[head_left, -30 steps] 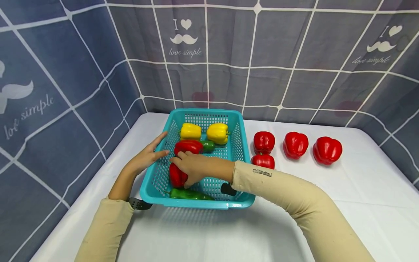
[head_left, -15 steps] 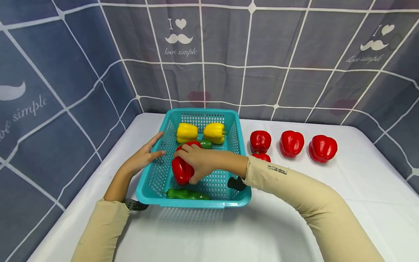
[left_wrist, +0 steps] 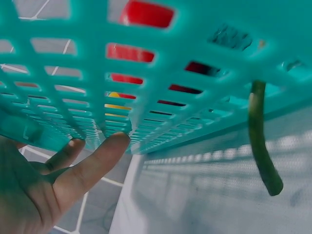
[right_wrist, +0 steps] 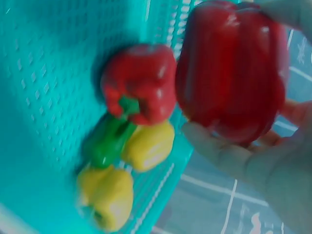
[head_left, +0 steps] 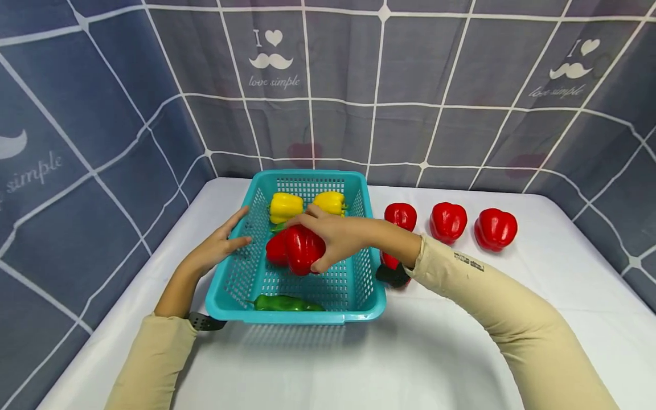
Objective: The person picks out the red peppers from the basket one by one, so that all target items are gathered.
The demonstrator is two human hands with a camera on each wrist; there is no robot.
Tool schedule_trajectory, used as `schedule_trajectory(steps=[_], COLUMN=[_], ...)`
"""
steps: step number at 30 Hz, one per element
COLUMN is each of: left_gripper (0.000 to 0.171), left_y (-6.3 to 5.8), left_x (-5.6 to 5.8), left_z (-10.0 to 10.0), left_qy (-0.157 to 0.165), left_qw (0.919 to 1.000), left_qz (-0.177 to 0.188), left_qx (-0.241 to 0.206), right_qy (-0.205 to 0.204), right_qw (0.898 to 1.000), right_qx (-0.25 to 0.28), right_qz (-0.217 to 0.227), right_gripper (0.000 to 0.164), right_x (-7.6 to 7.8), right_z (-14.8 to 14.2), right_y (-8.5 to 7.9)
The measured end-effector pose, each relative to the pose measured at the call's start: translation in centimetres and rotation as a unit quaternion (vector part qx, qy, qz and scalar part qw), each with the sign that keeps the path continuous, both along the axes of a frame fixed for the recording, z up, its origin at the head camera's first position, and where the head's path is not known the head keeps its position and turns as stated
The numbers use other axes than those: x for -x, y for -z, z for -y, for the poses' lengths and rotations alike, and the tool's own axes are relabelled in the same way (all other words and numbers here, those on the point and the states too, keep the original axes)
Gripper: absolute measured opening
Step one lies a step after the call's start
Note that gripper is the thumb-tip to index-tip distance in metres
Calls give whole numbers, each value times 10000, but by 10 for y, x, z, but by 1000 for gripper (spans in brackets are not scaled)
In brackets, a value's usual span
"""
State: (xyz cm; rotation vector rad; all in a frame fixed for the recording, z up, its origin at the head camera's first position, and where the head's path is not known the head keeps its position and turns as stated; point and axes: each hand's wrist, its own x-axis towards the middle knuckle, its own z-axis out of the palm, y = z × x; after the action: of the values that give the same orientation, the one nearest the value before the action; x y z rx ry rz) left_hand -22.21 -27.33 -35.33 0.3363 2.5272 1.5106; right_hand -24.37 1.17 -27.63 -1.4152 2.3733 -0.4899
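Note:
My right hand (head_left: 348, 230) grips a red bell pepper (head_left: 303, 250) above the turquoise basket (head_left: 287, 318); the right wrist view has fingers and thumb around it. Another red bell pepper (head_left: 277, 250) lies in the basket, partly behind the held one. Two yellow bell peppers (head_left: 286, 206) sit at the back, near a green pepper (right_wrist: 105, 144) mostly covered in the head view. Along the front wall lies a long green pepper (head_left: 287, 303); its stem (left_wrist: 263, 141) pokes out through the basket. With straight fingers, my left hand (head_left: 215, 247) rests against the basket's left side.
Several red bell peppers (head_left: 448, 222) stand on the white tablecloth (head_left: 461, 319) right of the basket, one partly hidden under my right forearm. A grey checked cloth (head_left: 338, 131) hangs behind and at both sides of the table.
My right hand has lifted the red bell pepper off the basket's left part and drawn it to the right. The left hand keeps its place at the basket's side.

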Motion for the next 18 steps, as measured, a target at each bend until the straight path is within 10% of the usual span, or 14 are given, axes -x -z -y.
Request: schedule_trajectory(steps=[18], left_gripper=[75], left_y=[0], left_x=[-1], left_z=[-3], left_qy=[103], left_qw=[9999], left_qz=[-25], left_qx=[-76], right_qy=[1034], right_qw=[9876], right_qx=[1113], right_qz=[390], right_gripper=[87], right_x=[18], right_z=[-106], right_y=[-8])
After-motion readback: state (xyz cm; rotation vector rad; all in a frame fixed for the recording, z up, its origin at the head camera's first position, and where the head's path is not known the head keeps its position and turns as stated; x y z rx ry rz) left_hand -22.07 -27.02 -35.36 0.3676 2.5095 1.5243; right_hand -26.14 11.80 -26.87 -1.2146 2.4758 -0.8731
